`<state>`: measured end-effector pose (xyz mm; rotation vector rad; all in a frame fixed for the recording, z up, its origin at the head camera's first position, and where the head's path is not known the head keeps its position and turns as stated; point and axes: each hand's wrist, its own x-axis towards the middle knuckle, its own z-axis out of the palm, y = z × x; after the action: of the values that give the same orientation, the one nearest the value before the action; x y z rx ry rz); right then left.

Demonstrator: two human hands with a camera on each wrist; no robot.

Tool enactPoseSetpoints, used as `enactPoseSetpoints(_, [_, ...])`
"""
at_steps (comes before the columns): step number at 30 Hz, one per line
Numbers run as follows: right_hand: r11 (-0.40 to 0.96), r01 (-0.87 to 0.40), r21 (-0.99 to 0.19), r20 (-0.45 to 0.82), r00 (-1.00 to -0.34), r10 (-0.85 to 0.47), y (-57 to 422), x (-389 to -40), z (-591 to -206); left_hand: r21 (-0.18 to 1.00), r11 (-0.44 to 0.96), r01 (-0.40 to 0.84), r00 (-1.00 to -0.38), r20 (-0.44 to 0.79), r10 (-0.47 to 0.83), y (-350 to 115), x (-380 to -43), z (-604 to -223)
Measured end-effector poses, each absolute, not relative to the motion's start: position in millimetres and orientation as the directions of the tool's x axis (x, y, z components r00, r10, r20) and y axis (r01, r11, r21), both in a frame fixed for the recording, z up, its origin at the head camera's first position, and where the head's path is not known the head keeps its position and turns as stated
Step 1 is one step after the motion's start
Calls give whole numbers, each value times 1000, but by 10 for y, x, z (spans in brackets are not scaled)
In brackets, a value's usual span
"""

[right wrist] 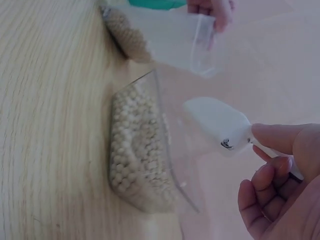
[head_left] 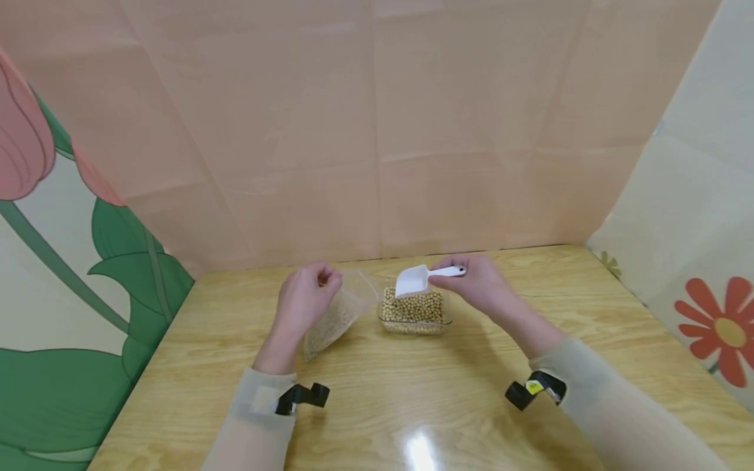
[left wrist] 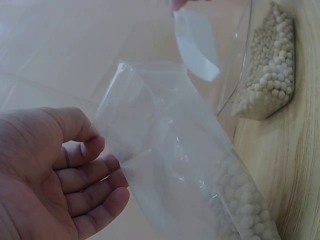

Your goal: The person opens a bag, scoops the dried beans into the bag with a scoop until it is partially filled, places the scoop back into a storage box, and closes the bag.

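My left hand pinches the mouth edge of a clear plastic bag between thumb and index finger. Pale round beans lie in the lower part of the bag, which slants with its bottom toward me. A white scoop is gripped by its handle in my right hand. The scoop hovers above a clear rectangular container, its blade pointing left to the bag. Yellowish round beans fill much of this container. I cannot make out any beans in the scoop.
The wood-grain table carries the container, just right of the bag. Behind it rises a pinkish covered wall. Flower-patterned panels stand at the left and right. Both wrists wear small black cameras.
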<state>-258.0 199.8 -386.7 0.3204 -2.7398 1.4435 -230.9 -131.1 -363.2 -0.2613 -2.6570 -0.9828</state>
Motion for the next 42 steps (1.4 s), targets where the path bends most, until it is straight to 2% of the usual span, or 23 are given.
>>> enactPoseSetpoints(6, [591,-173,-788,70,-979,-193,1925,-2681,-3949,611,746,266,-942,329,67,-1307,-2303,-3638])
enactPoseSetpoints(12, [578,-183,-795,66,-974,-217,1843,-2756,-3965,620,736,273,-942,326,74,-1302,-2291,-3636])
enactPoseSetpoints(20, [649,-203,-733,48,-967,-249,1800,-2743,-3980,619,734,280,-939,334,77,-1297,-2299,-3626])
enactPoseSetpoints(42, [736,-222,-640,20,-962,-273,2268,-2624,-3694,622,739,260,-946,316,67,-1333,-2294,-3628])
